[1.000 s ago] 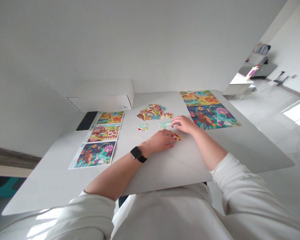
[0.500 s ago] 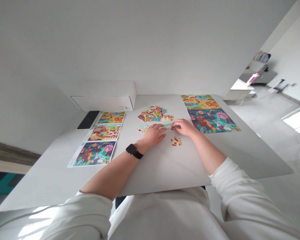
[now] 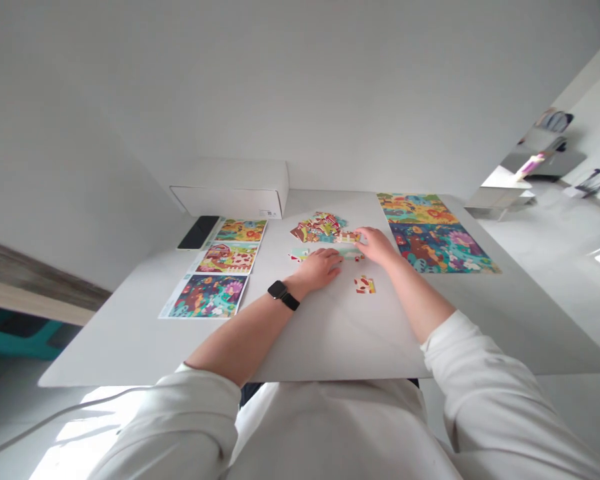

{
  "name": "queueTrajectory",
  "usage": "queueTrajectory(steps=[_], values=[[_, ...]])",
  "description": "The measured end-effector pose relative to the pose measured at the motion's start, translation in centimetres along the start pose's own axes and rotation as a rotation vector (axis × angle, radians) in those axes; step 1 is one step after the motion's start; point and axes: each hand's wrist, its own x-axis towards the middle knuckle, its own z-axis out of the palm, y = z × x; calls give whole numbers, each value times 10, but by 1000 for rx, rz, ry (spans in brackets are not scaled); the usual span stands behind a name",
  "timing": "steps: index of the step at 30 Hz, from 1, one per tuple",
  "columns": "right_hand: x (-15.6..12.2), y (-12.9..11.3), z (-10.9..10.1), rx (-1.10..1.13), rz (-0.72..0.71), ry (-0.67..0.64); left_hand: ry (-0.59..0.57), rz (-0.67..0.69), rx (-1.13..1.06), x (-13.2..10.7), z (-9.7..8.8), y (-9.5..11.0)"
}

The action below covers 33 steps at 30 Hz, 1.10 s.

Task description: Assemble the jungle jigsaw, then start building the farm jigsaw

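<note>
My left hand (image 3: pixel 320 268) lies flat with its fingers spread, over the middle of a pale-green strip of joined puzzle pieces (image 3: pixel 301 253). My right hand (image 3: pixel 375 245) is just beyond the strip's right end. Its fingers are apart, with the fingertips beside a puzzle piece with a fence picture (image 3: pixel 349 237) at the right edge of the heap; nothing shows held in them. The heap of loose puzzle pieces (image 3: pixel 320 227) lies behind the strip. Closer to me, a loose puzzle piece with brown patches (image 3: pixel 365 285) rests on the table by itself.
On the left lie a sheet of three printed pictures (image 3: pixel 226 259) and a dark phone (image 3: pixel 199 233). A white box (image 3: pixel 233 197) stands against the wall behind them. Two finished-looking animal pictures (image 3: pixel 433 233) lie at the right of the white table (image 3: pixel 300 340).
My right hand has moved from the strip's right end up toward the fence piece by the heap. My left hand stays on the strip. The whole view has shifted slightly.
</note>
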Motion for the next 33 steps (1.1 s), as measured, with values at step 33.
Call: queueTrajectory(steps=[33], values=[[-40,-41,6,1028,266,66,356,-336,-716,13,-6,-3]])
